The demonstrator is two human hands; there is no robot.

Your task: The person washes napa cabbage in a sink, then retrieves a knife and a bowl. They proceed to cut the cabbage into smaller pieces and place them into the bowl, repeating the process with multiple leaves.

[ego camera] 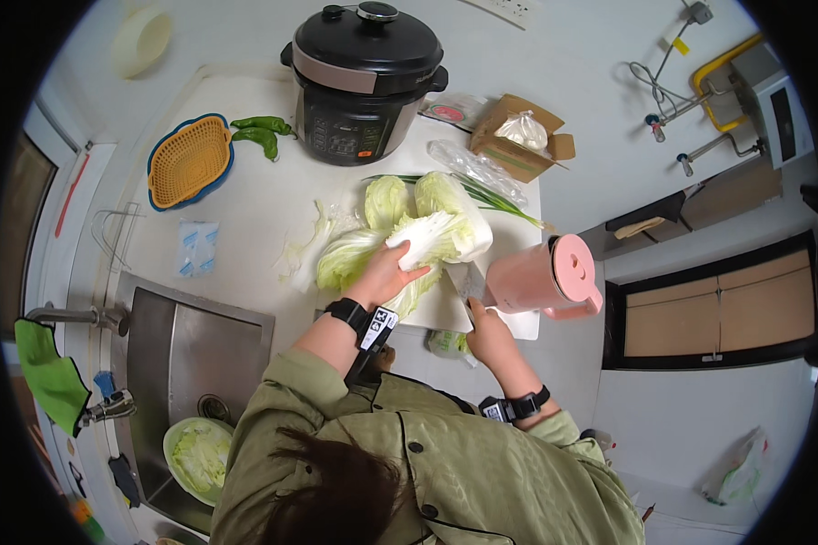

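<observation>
My left hand (382,271) grips the white base of a napa cabbage leaf (428,235), its thumb and a finger spread against it. Loose pale-green cabbage leaves (346,251) lie just left of that hand. Behind the held leaf rests a thick napa cabbage head (474,228), with another cabbage piece (386,197) beside it. My right hand (489,332) is closed around the handle of a kitchen knife, whose broad blade (467,283) points away from me over the white cutting board (443,310). The blade is apart from the held leaf.
A pink kettle (528,276) stands close right of the knife. Behind are scallions (497,197), an open cardboard box (501,146) and a black electric pressure cooker (365,88). Left are green peppers (262,129), a basket (189,162) and a sink (198,340) holding a bowl (174,463) of leaves.
</observation>
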